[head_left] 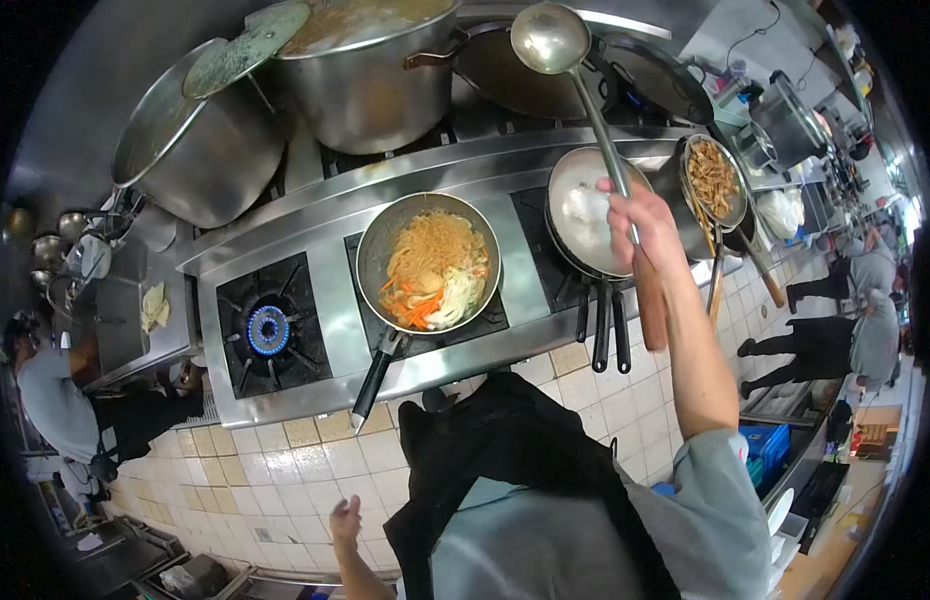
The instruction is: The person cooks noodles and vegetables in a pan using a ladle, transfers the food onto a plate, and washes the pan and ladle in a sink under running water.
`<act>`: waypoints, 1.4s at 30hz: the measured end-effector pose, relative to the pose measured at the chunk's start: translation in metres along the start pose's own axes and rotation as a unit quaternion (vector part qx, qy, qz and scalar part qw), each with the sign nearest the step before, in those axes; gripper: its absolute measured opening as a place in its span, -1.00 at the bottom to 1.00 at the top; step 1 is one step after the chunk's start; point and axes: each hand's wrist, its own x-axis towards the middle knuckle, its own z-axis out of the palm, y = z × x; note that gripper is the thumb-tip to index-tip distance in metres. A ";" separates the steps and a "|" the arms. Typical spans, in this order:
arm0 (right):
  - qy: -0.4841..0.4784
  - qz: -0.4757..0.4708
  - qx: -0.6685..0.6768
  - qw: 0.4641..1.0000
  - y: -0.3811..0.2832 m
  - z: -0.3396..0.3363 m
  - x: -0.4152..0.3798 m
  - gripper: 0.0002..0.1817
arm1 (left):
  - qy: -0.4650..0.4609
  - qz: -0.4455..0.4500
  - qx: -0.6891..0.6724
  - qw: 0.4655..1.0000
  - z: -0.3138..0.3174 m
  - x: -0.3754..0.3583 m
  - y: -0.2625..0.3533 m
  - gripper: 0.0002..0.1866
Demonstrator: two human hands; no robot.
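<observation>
Head view: our right hand (643,225) is wrapped around the ladle (551,40) where its metal shaft meets the wooden handle (651,305), the bowl pointing toward the back of the steel stove (337,300). Our left hand (346,522) hangs low over the tiled floor (285,470), fingers loosely spread. Beneath the ladle sit stacked pans (585,195); to their left, a pan (371,258) of noodles and sliced vegetables rests on the stove, and farther left a lit burner (268,330) shows blue flame. Behind stand two tall stockpots (385,100). Beyond, we see a person (57,400) near a sink (120,340) and people (873,335) at right.
</observation>
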 end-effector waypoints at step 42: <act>-0.021 0.143 0.115 0.983 0.017 -0.028 -0.033 -0.66 | 0.002 0.028 -0.031 0.999 0.027 -0.028 -0.023 -0.06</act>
